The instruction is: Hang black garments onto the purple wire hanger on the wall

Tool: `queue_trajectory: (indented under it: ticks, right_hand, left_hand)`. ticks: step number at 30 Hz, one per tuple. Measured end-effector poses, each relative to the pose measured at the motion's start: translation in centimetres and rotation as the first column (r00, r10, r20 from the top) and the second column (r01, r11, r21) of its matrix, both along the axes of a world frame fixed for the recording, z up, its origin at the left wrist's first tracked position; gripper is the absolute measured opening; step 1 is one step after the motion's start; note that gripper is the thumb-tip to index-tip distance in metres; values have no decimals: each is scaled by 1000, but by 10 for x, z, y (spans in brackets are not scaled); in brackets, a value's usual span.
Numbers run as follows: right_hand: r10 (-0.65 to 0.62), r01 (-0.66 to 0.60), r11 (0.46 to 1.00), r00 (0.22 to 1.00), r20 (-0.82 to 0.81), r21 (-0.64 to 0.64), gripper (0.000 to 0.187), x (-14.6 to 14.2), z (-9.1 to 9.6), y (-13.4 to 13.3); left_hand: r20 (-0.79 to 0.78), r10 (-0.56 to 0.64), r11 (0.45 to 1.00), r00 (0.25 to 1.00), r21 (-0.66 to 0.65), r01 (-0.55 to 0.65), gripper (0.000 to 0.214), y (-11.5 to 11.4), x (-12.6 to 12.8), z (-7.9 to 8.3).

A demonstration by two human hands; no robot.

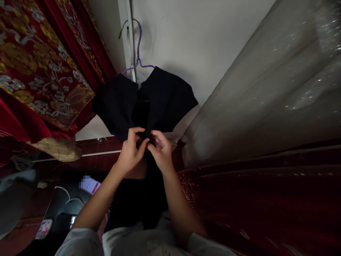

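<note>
A dark short-sleeved shirt (pixel 170 96) hangs in front of me on a purple wire hanger (pixel 139 46), its neck parted at the top. Both hands meet at the shirt's front, low on the opening. My left hand (pixel 133 151) pinches the left front edge between thumb and fingers. Close beside it, my right hand (pixel 161 151) pinches the other edge, fingers curled. The two thumbs nearly touch. Whether a button lies between the fingertips is too dark and small to tell.
Red cloth with gold and silver embroidery (pixel 39 64) hangs at the left. Sheer sparkling fabric (pixel 253 96) drapes down the right, above dark red fabric (pixel 261 209). A lit phone (pixel 90 185) and a white cable (pixel 66 193) lie on a black surface at lower left.
</note>
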State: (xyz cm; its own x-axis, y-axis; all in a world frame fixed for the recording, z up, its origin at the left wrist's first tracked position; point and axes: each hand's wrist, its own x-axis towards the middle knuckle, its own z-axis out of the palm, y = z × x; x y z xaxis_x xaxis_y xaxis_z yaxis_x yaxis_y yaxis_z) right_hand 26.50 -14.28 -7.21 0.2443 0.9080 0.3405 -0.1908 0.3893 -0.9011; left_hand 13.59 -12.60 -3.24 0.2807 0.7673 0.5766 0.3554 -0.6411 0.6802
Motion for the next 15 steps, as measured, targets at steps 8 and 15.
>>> queue_trajectory:
  ticks: [8,15]
  right_hand:
    - [-131,129,982,991,-6,-139,26,7,-10,-3]
    - [-72,87,972,995,74,-217,19,23,-6,-5]
  left_hand:
    - [-226,-130,991,965,-63,118,19,11,2,10]
    - [-217,-146,986,965,41,159,11,27,-8,16]
